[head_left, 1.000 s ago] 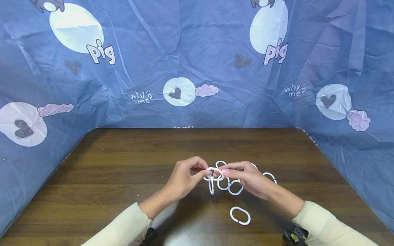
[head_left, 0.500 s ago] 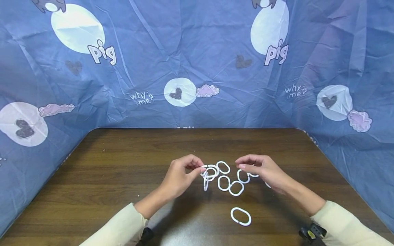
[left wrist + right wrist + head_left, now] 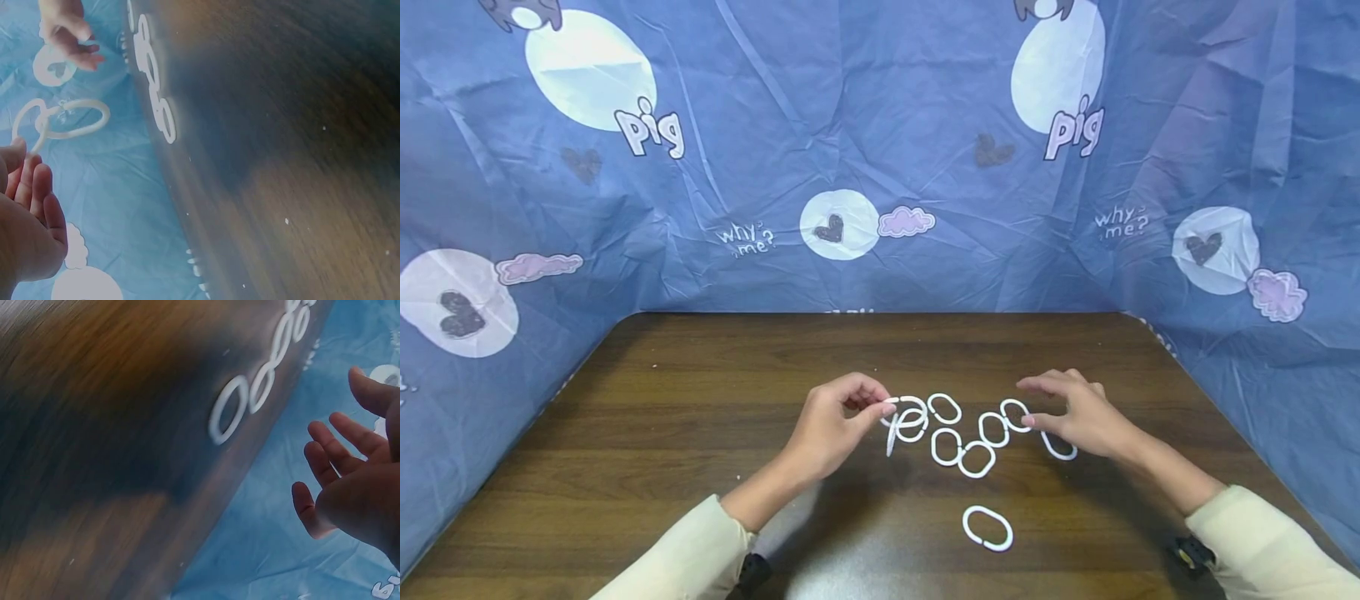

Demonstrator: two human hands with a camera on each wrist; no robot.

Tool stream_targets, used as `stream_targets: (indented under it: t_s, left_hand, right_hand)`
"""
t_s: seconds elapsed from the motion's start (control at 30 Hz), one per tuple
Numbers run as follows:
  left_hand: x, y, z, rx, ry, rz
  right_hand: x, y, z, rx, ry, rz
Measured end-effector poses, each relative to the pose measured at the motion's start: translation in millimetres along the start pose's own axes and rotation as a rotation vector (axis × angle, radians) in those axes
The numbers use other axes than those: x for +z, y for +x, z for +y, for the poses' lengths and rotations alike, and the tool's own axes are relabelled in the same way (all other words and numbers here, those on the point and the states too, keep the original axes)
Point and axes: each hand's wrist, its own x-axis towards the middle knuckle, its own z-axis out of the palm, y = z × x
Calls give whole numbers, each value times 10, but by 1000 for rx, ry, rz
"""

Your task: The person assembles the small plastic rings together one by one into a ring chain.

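Note:
My left hand [image 3: 831, 429] pinches a small chain of linked white plastic C-rings [image 3: 924, 410] between thumb and forefinger, held up over the table. In the left wrist view one oval link [image 3: 84, 102] hangs through another at the fingertips. The right hand [image 3: 1093, 421] hovers at the right with thumb and fingers spread and nothing between them. Below it lies a white C-ring [image 3: 1063, 457], partly covered by the hand in the head view; the thumb tip overlaps the edge of a neighbouring ring [image 3: 1004, 407].
Several loose white C-rings, among them one ring [image 3: 933, 446], lie between the hands on the brown wooden table [image 3: 737, 350]. A separate ring [image 3: 1009, 533] is nearer the front. Blue printed cloth [image 3: 880, 125] encloses the back and sides.
The right hand has let go of the linked rings and moved right, its fingers spreading. The left hand has shifted slightly left, still pinching the chain.

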Motion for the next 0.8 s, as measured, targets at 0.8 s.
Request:
stream_targets:
  t_s: [0.8]
  left_hand:
    - [-20, 22, -12, -35, 2, 16]
  right_hand:
    - [5, -240, 424, -37, -278, -184]
